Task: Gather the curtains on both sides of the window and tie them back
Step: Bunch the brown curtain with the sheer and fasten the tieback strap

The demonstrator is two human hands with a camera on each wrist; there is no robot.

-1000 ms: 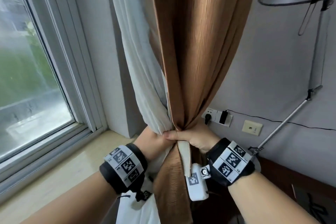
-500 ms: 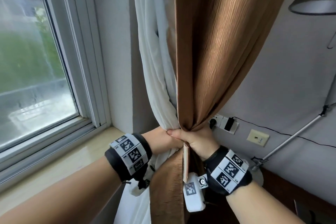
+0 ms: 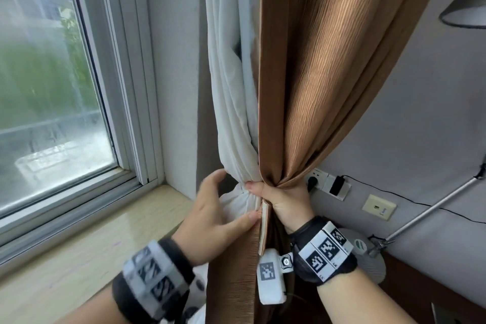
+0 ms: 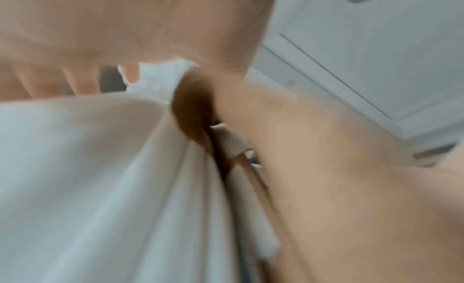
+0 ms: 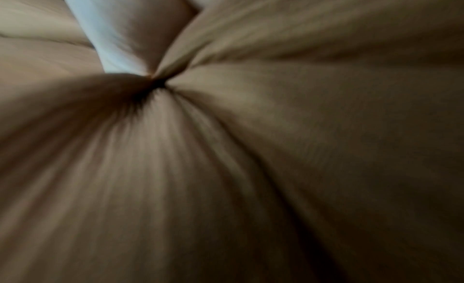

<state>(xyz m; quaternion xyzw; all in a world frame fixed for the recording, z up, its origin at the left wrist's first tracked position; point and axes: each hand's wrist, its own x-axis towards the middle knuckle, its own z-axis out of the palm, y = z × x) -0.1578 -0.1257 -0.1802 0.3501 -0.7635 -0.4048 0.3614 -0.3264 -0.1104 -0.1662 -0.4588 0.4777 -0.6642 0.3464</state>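
The right hand (image 3: 284,202) is clenched round the bunched waist of the brown curtain (image 3: 328,87) and white sheer (image 3: 231,113), while the left hand (image 3: 207,221), fingers spread loose, sits just left of it.

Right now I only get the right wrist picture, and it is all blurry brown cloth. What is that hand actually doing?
Observer: The right hand grips the brown curtain and the white curtain bunched together, to the right of the window.
Operator: And the other hand, is it helping?
Observer: The left hand is open beside the bunch, fingers spread, gripping nothing.
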